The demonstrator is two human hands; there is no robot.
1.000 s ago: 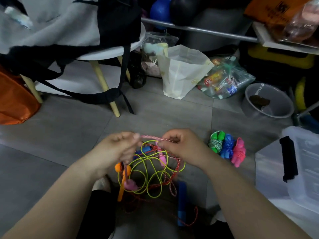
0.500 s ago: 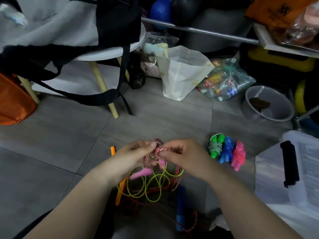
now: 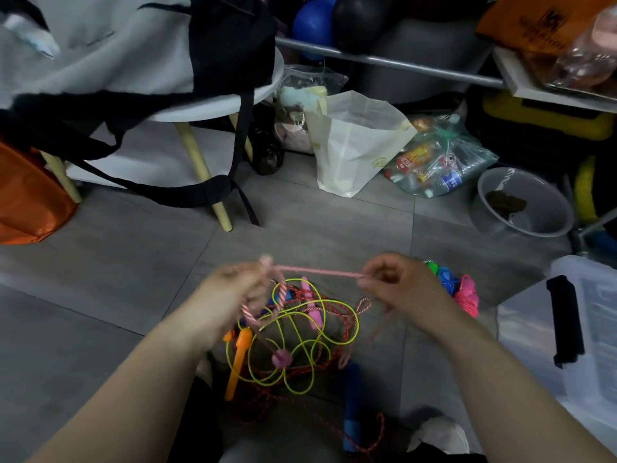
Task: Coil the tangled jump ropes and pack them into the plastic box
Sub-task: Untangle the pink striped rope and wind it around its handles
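A tangle of jump ropes (image 3: 293, 342) lies on the grey floor between my arms: a yellow-green cord, a red cord, orange, pink and blue handles. My left hand (image 3: 233, 292) and my right hand (image 3: 397, 285) each pinch the pink-and-white striped rope (image 3: 320, 272), which is stretched taut between them above the tangle. Three coiled ropes (image 3: 454, 285), green, blue and pink, lie just right of my right hand. The clear plastic box (image 3: 574, 342) with a black latch sits at the right edge.
A white stool (image 3: 213, 108) draped with a grey and black bag stands at the back left, an orange bag (image 3: 26, 195) beside it. A white paper bag (image 3: 354, 145), a clear sack of bottles (image 3: 437, 158) and a grey tub (image 3: 521, 202) line the back.
My hands were close together half a second ago; they have drawn apart and risen, pulling the striped rope straight between them.
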